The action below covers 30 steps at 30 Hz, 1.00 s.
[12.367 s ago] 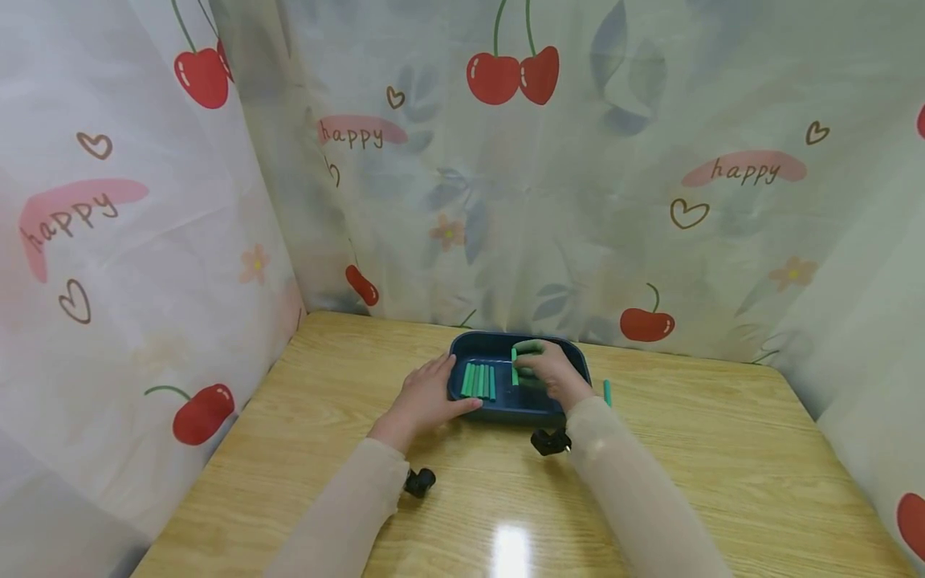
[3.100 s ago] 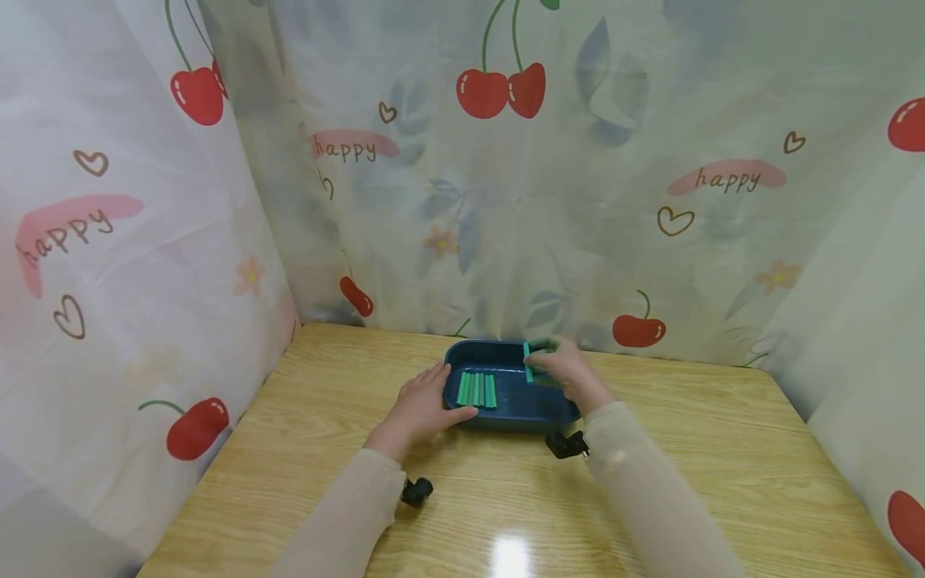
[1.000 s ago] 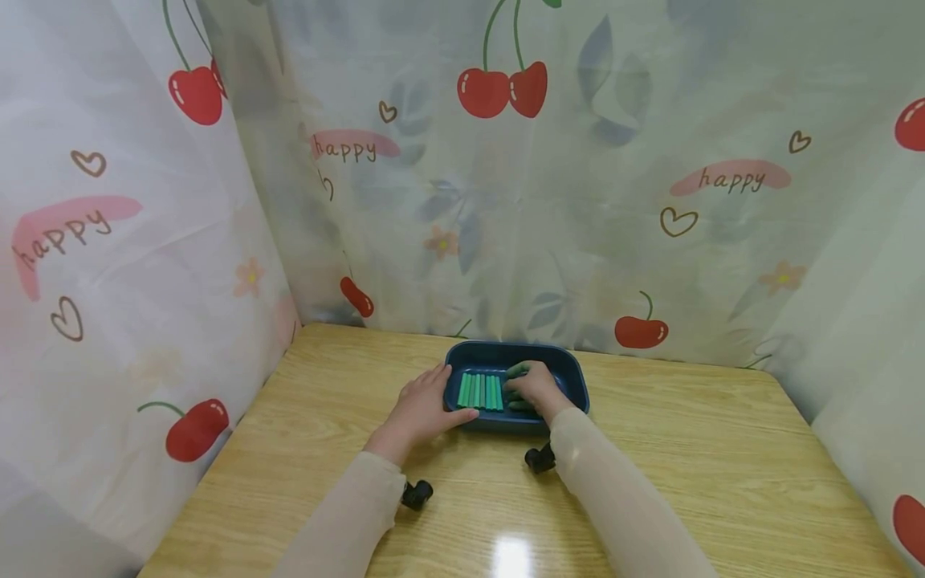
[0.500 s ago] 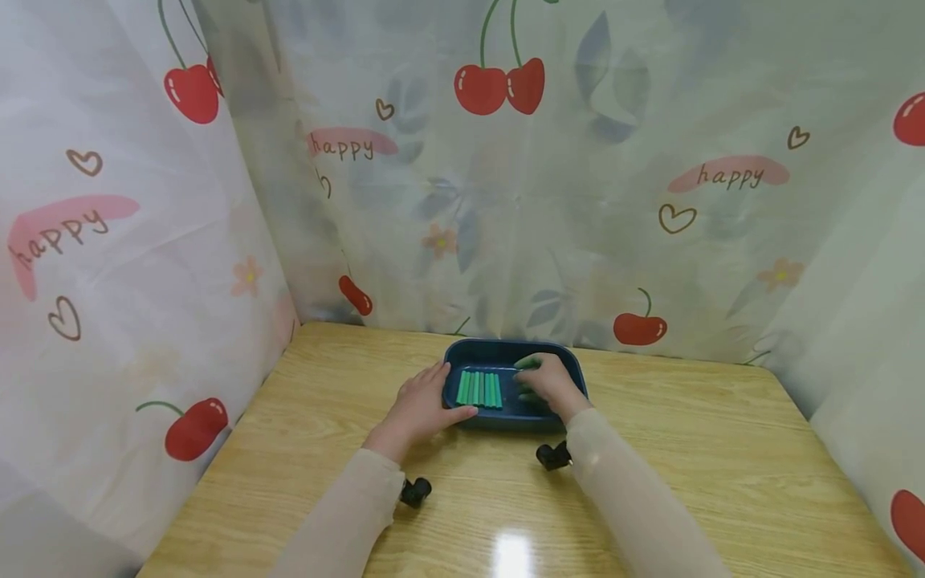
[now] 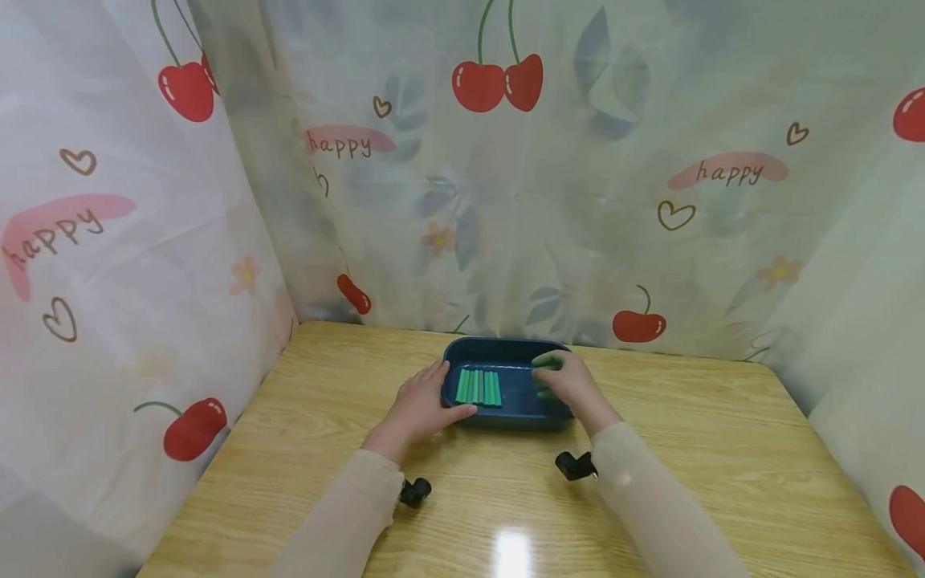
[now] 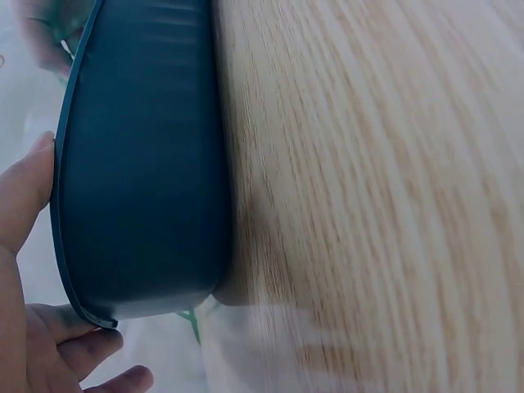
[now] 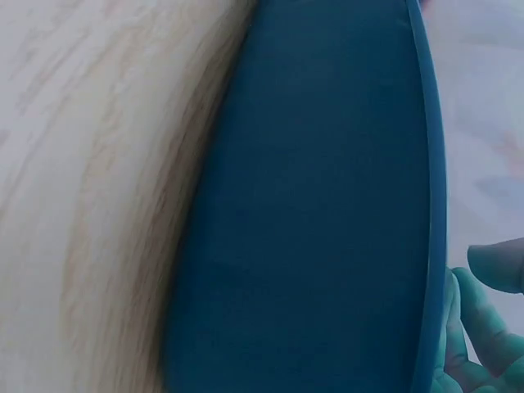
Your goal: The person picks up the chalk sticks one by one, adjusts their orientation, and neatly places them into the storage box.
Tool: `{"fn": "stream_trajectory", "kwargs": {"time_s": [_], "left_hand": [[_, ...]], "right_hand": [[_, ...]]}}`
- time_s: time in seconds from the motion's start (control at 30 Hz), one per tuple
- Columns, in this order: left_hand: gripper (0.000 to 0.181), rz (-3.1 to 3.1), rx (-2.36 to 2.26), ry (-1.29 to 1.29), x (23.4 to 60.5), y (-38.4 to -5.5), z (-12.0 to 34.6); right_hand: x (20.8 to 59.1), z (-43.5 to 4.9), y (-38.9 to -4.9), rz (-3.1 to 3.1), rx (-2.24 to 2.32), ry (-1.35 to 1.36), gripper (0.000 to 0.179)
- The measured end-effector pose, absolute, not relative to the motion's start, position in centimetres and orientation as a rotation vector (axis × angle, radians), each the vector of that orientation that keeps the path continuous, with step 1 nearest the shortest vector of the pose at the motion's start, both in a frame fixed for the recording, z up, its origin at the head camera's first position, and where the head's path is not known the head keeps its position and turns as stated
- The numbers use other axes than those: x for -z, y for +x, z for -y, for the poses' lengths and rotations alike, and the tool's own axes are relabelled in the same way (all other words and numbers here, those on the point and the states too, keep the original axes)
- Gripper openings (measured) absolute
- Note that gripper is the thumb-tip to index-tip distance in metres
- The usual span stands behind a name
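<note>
A dark blue tray (image 5: 520,422) with raised sides stands near the back of the table. In its left part, several thin green sticks (image 5: 478,388) lie side by side in a row. My left hand (image 5: 419,405) holds the tray's left end, thumb along the near rim and fingers round the left side; the left wrist view shows the thumb (image 6: 29,188) against the rim. Over the tray's right part hovers my right hand (image 5: 574,384), fingers loosely bent and nothing between them. Its fingertips look green. In the right wrist view the tray wall partly hides those fingers (image 7: 483,327).
The wooden table (image 5: 347,377) extends around the tray. Behind it hangs a cherry-patterned cloth (image 5: 506,201), close to the tray's far rim, with more cloth at both sides. Black wrist cameras (image 5: 415,492) sit below each hand.
A stick once right of the tray is gone from there. My right hand carried a stick in, laid it at the row's right end, let go and moved right. My left hand stayed.
</note>
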<state>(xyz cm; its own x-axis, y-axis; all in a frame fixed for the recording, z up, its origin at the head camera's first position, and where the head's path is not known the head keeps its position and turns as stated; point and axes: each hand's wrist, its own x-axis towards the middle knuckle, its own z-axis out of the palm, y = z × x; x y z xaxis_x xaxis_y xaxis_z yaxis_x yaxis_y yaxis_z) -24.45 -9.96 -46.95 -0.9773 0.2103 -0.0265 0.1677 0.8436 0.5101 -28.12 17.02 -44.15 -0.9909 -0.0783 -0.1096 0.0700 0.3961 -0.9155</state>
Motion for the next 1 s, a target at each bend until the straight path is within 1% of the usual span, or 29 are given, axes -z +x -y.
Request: {"fn": "stream_trajectory", "kwargs": {"time_s": [0.47, 0.57, 0.77, 1.0], "left_hand": [[0.102, -2.928, -0.877, 0.302, 47.3, -24.4, 10.2], [0.102, -2.932, -0.880, 0.315, 47.4, -24.4, 10.2], [0.100, -2.922, -0.926, 0.340, 47.6, -24.5, 10.3], [0.097, -2.879, -1.013, 0.353, 47.3, -23.9, 10.6]], "right_hand": [[43.5, -19.1, -25.9, -2.544, 1.688, 0.004, 0.031], [43.3, -19.6, -25.6, -2.544, 1.677, 0.020, 0.033], [43.4, -20.5, -25.3, -2.513, 1.725, 0.046, 0.032], [43.1, -21.9, -24.4, -2.541, 1.730, 0.059, 0.033]]}}
